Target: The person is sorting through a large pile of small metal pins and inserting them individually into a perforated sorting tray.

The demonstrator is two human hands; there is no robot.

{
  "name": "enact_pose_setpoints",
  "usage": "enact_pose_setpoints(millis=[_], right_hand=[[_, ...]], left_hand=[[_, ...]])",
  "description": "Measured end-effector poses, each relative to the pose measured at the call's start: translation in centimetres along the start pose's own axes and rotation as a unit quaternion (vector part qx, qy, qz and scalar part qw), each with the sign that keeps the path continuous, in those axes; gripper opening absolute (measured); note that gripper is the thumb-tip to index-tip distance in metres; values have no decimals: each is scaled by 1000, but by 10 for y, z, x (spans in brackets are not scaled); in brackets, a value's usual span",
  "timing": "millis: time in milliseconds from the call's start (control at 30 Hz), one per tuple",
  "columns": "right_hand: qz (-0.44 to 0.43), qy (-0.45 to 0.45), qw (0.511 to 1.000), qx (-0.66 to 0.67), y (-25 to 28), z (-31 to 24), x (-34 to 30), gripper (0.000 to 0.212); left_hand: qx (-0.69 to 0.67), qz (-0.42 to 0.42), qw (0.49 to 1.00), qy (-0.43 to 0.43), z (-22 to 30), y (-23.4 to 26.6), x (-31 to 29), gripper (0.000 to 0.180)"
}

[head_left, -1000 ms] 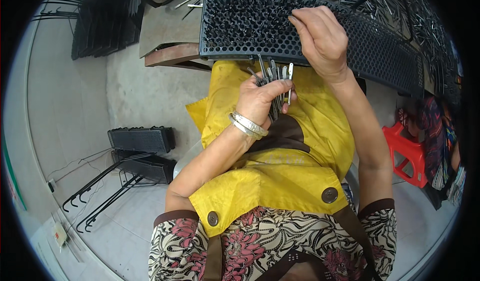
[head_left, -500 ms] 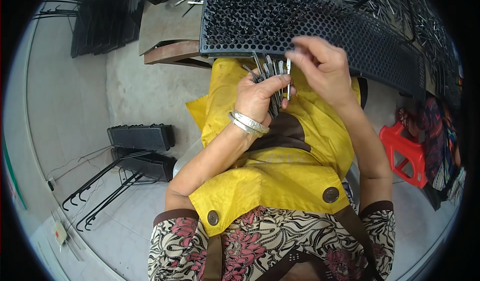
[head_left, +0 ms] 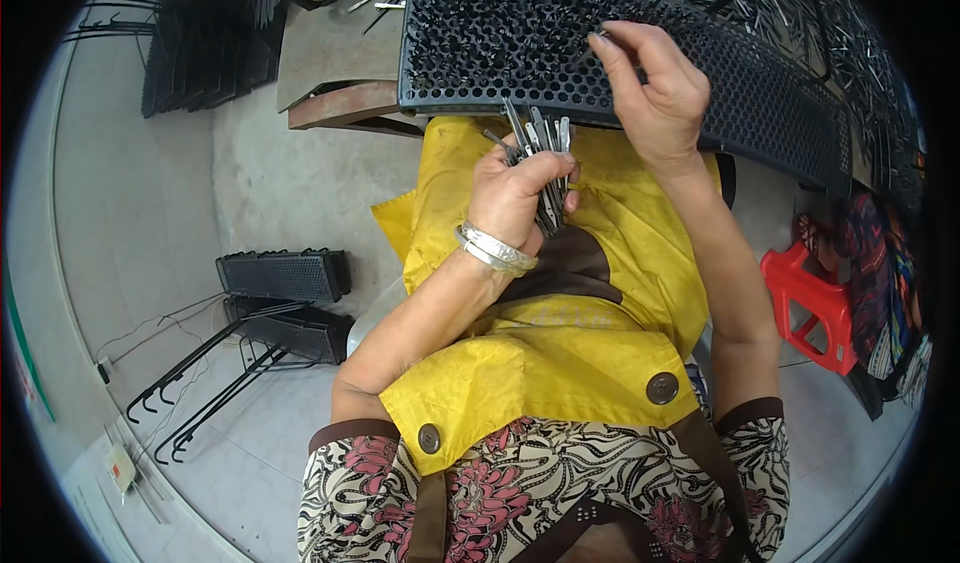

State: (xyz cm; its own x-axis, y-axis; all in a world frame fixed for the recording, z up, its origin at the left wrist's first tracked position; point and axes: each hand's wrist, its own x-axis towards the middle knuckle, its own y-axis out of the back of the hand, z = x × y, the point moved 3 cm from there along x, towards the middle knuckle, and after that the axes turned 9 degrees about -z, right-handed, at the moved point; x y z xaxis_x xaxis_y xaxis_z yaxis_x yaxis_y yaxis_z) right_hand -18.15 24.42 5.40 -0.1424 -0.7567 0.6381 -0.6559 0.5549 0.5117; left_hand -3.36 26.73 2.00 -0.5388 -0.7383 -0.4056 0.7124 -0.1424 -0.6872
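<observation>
My left hand [head_left: 515, 191] is closed around a bundle of several thin grey metal pieces [head_left: 542, 155], held over my yellow apron, just below the front edge of a long black perforated tray [head_left: 760, 103]. The tray's left part is filled with upright metal pieces [head_left: 480, 38]; its right part shows bare holes. My right hand [head_left: 655, 88] reaches over the tray and pinches one thin metal piece [head_left: 592, 48] between thumb and forefinger, at the edge of the filled area. Silver bangles [head_left: 495, 250] circle my left wrist.
A pile of loose metal pieces [head_left: 830, 13] lies beyond the tray at the upper right. Two black trays [head_left: 285, 275] and black wire racks [head_left: 200, 373] sit on the floor at the left, more black trays [head_left: 205, 48] at the upper left. A red stool [head_left: 810, 303] stands at the right.
My right hand came back from the tray to the bundle in my left hand, took one piece, and has moved up over the tray again. The left hand stayed put.
</observation>
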Motion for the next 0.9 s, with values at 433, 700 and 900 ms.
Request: enact_pose_setpoints(millis=[433,700,900], right_hand=[[-272,-283,863,318,-1,-17,-29,14],[-176,-338,873,305,9,-13,-31,14],[14,-118,989,90,12,-7,-10,15]], left_hand=[[12,28,1000,-7,3,4,0,20],[14,76,997,5,6,1,-4,19],[31,66,997,2,0,5,-3,20]])
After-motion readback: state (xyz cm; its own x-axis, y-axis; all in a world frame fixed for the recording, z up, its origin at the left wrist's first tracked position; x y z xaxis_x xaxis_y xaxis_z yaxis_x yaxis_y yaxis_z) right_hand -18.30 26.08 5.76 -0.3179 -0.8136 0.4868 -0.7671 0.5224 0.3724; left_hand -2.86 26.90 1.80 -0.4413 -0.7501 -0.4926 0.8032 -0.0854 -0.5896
